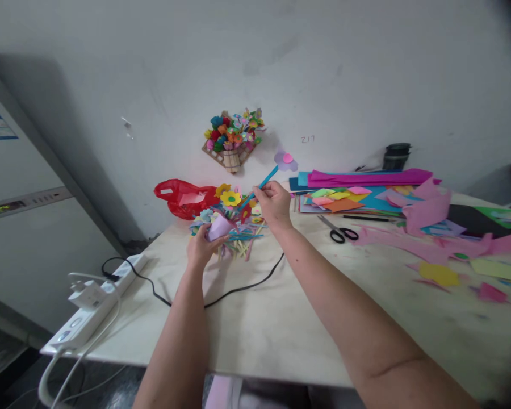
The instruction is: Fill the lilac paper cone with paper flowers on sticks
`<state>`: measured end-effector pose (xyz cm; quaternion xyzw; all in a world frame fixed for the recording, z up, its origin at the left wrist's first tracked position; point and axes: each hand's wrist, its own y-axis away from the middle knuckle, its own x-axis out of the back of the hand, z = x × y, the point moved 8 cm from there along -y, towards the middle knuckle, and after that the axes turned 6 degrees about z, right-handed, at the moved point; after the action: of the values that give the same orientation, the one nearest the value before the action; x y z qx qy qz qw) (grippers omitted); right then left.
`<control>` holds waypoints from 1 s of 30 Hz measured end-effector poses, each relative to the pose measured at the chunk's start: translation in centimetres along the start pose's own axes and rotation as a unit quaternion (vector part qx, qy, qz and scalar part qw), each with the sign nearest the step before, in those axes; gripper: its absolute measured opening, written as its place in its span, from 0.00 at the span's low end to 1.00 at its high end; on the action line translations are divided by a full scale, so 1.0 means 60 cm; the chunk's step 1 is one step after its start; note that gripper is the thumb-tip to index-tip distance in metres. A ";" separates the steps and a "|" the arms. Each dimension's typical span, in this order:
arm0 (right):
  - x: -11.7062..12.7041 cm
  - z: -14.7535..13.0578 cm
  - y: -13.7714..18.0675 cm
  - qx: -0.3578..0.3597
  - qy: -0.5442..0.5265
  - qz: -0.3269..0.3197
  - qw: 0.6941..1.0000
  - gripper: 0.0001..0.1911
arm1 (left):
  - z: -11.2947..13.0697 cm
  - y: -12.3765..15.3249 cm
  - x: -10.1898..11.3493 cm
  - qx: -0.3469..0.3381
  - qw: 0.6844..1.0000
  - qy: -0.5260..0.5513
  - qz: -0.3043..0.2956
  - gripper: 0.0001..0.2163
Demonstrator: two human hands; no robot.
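My right hand (274,201) pinches the blue stem of a paper flower (285,161) with a lilac bloom and pink centre, held tilted up toward the wall. Closed around a lilac paper piece (220,227), my left hand (201,246) rests at the near edge of a pile of paper flowers (232,213) with coloured stems. The pile lies on the pale table (281,324) near its far edge.
A red plastic bag (183,197) lies behind the pile. Black scissors (339,231), stacked coloured paper (366,190) and pink scraps (430,227) cover the right side. A white power strip (100,298) with a black cable sits at the left edge. A flower basket decoration (233,139) hangs on the wall.
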<state>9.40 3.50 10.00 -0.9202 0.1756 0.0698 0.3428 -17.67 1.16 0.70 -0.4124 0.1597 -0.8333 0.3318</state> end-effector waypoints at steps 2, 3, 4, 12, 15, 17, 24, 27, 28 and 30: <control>-0.002 0.015 0.000 -0.028 0.029 0.001 0.999 0.10 | 0.002 0.000 0.000 -0.003 1.000 0.000 -0.003 0.34; -0.002 0.022 -0.001 -0.040 0.040 0.004 0.998 0.11 | 0.004 0.000 0.000 -0.005 1.000 0.000 -0.004 0.34; -0.001 0.027 -0.001 -0.047 0.050 0.006 0.998 0.11 | 0.005 0.000 0.001 -0.006 1.000 -0.001 -0.004 0.34; -0.009 0.040 -0.004 -0.019 0.059 0.012 0.998 0.15 | 0.013 0.001 0.002 -0.027 1.000 0.009 0.005 0.32; -0.009 0.042 0.000 -0.033 0.079 0.018 0.996 0.14 | 0.013 0.001 0.001 -0.026 1.000 -0.001 0.003 0.32; -0.010 0.042 0.003 -0.044 0.099 0.013 0.994 0.14 | 0.015 0.002 0.000 -0.027 1.000 -0.005 0.000 0.31; -0.019 0.039 0.005 -0.034 0.134 -0.035 0.990 0.14 | 0.019 0.003 0.002 -0.027 1.000 -0.002 -0.004 0.31; -0.016 0.029 0.005 -0.018 0.161 -0.032 0.986 0.13 | 0.017 0.003 0.002 -0.024 1.000 0.009 -0.002 0.32; -0.015 0.025 0.006 -0.014 0.175 -0.033 0.984 0.13 | 0.017 0.003 0.002 -0.024 1.000 0.014 0.000 0.31; -0.015 0.018 0.008 -0.004 0.204 -0.039 0.978 0.11 | 0.016 0.003 0.002 -0.023 1.000 0.016 0.004 0.31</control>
<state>8.36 4.10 9.13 -0.9226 0.2057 -0.1323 0.2983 -16.89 0.95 1.30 -0.4062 0.1860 -0.8345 0.3226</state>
